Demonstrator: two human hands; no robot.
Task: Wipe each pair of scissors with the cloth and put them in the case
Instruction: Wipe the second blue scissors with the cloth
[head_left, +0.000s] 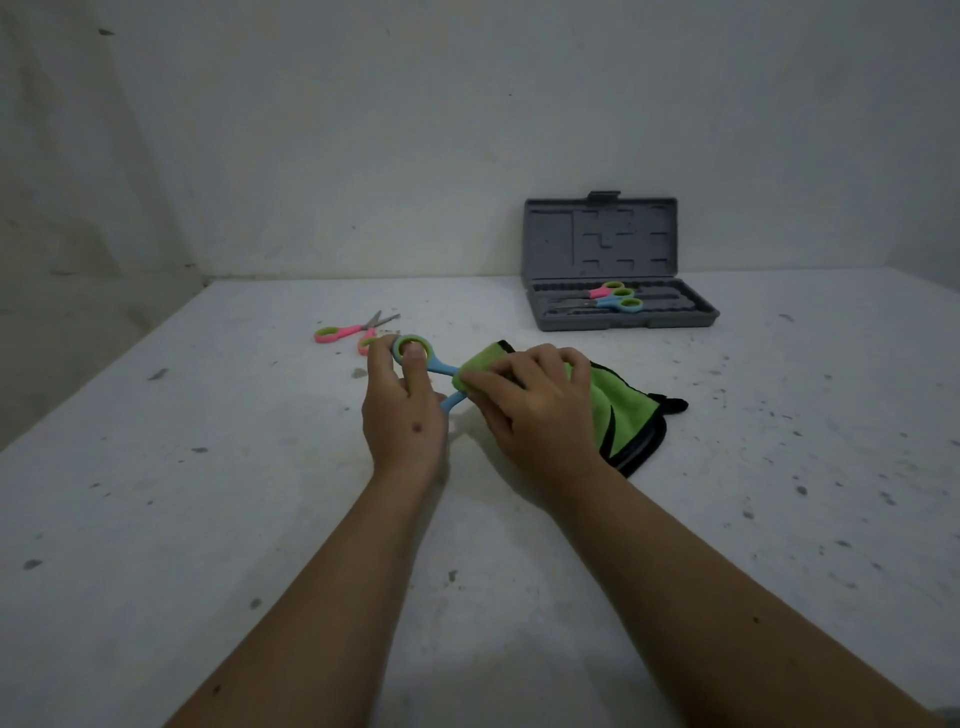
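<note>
Blue-handled scissors (435, 370) are held over the desk (208, 493) by the left hand (402, 410), a finger through the far handle ring to steady them. Just right of it, the right hand (535, 410) pinches the green cloth (608, 410) around the blades, hiding them, presumably to wipe. Pink-handled scissors (348, 332) lie unwiped just beyond the left hand; the open grey case (623, 312), well beyond the right hand, holds two pairs.
</note>
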